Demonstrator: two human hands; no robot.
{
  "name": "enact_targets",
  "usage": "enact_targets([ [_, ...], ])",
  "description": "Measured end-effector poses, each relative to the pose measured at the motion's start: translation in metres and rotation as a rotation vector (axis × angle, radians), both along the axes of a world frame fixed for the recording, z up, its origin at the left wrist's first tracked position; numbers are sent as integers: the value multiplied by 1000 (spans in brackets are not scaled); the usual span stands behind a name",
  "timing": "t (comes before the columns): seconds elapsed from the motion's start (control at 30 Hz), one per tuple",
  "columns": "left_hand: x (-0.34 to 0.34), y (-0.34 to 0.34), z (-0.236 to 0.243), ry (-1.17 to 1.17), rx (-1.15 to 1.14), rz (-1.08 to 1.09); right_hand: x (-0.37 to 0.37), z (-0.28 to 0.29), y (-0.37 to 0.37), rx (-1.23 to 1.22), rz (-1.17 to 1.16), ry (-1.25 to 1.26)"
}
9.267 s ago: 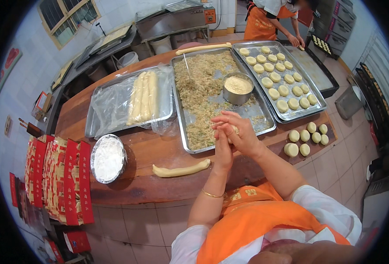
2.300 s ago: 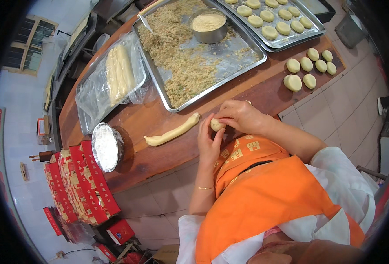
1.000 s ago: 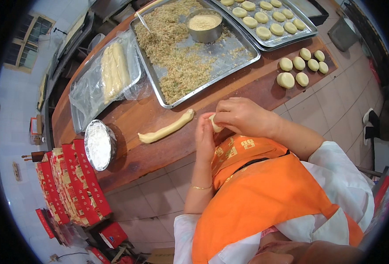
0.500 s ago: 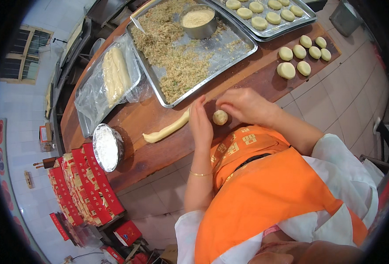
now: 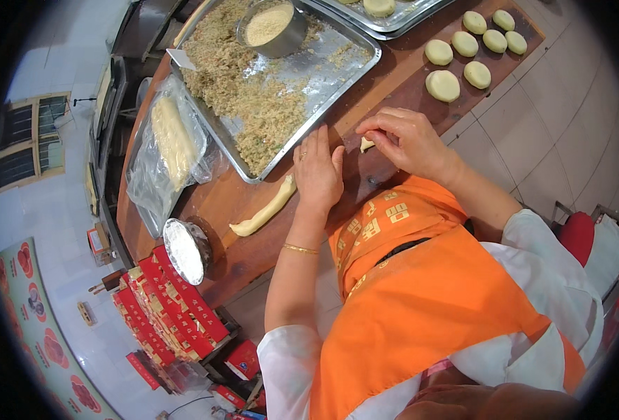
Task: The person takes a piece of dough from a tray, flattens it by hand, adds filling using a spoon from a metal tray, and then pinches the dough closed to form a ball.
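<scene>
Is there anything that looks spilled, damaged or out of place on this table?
Nothing looks clearly damaged. Only the clear plastic looks untidy: it is crumpled and sticks out past its metal tray, toward the filling tray.

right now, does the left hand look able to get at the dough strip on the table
Probably yes: the dough strip lies just left of the left hand, its upper end close by, with nothing visible between them. Whatever might be under that hand is hidden.

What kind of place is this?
Probably a small bakery or pastry workshop: round dough pieces and a dough rope on a wooden table, plus a metal tray of crumbly mixture.
</scene>
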State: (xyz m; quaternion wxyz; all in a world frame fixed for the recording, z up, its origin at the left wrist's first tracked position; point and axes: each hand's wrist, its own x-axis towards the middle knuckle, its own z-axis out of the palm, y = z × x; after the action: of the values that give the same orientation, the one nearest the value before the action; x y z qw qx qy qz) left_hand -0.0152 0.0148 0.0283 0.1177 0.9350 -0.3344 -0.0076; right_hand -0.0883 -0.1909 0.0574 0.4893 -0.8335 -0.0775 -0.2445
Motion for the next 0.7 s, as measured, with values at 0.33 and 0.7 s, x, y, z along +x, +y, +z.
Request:
enact_targets([
  [0.33,4,8,-9,64,140,6,3,-18,-14,51,-28,78],
  [0.7,12,16,-16,240,-44,24,-10,-25,-21,-5,-22,144],
])
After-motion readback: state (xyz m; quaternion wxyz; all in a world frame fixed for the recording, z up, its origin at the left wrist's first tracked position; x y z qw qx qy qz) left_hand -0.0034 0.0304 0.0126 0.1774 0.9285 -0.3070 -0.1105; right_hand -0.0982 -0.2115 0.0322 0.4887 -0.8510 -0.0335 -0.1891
